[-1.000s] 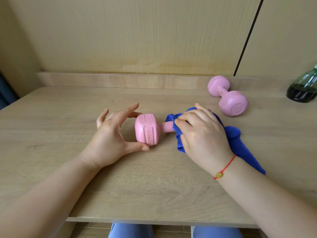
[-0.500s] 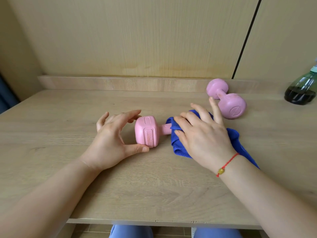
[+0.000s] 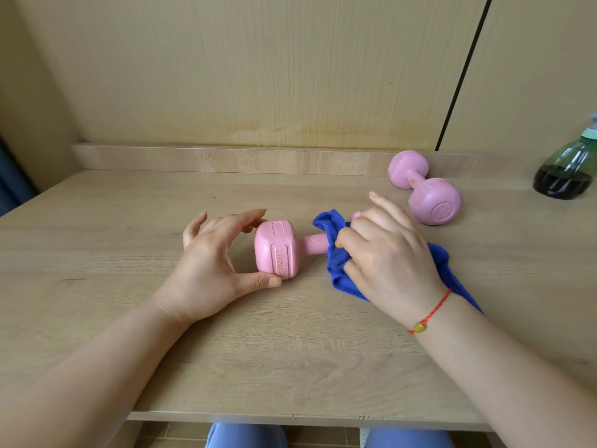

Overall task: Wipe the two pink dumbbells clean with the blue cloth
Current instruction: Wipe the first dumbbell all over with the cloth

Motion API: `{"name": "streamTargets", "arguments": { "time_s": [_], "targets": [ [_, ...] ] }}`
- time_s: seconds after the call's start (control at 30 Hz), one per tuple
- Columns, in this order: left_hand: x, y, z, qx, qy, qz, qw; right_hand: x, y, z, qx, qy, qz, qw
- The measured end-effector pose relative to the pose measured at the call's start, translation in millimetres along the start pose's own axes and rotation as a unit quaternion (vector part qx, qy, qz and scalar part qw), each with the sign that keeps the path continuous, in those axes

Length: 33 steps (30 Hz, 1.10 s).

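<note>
Centre tabletop [image 3: 290, 350]: near dumbbell [image 3: 277, 250], head pinched by spread left hand [image 3: 210, 263] fingers; right hand [image 3: 391, 257] fingers bunch blue cloth [image 3: 336, 257] round handle. Brace firmly, twist cloth; second dumbbell [image 3: 426, 189] at 2 o'clock.

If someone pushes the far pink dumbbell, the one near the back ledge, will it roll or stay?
The far pink dumbbell probably rolls if pushed sideways: its heads look round, unlike the flat-sided nearer dumbbell. It likely feels heavy for its size, being a solid-looking weight. Its smooth coating may be a little slippery.
</note>
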State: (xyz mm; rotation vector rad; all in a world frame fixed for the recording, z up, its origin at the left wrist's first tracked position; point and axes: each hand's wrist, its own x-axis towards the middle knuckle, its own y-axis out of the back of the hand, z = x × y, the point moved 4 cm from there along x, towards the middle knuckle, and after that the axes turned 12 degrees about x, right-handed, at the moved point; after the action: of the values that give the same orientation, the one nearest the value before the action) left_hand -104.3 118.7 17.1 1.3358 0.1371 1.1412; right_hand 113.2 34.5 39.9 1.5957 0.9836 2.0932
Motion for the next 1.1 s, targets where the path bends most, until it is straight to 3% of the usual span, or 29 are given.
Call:
{"name": "streamTargets", "arguments": {
  "time_s": [0.13, 0.3, 0.53, 0.8, 0.97, 1.1],
  "targets": [
    [2.2, 2.7, 3.4, -0.005, -0.006, 0.003, 1.000, -6.0, 2.3, -1.3, 0.017, 0.020, 0.024, 0.999],
    [1.2, 4.9, 8.7, -0.034, -0.002, 0.011, 0.999, -1.5, 19.2, 15.8, 0.038, -0.079, 0.108, 0.990],
    [2.2, 5.4, 10.7, -0.035, -0.010, 0.022, 0.999, -0.9, -17.5, -6.6, 0.000, -0.017, -0.011, 1.000],
    [2.1, 4.5, 10.4, -0.023, -0.019, 0.020, 0.999, 4.1, -38.9, -20.3, 0.105, 0.001, -0.059, 0.993],
    [0.8, 4.6, 11.4, -0.017, -0.022, 0.024, 0.999, 5.3, -37.2, -25.2, -0.029, -0.038, -0.130, 0.990],
    [1.4, 4.6, 10.9, -0.013, -0.022, 0.024, 0.999, 4.8, -44.9, -31.5, -0.025, -0.058, -0.103, 0.993]
  ]
}}
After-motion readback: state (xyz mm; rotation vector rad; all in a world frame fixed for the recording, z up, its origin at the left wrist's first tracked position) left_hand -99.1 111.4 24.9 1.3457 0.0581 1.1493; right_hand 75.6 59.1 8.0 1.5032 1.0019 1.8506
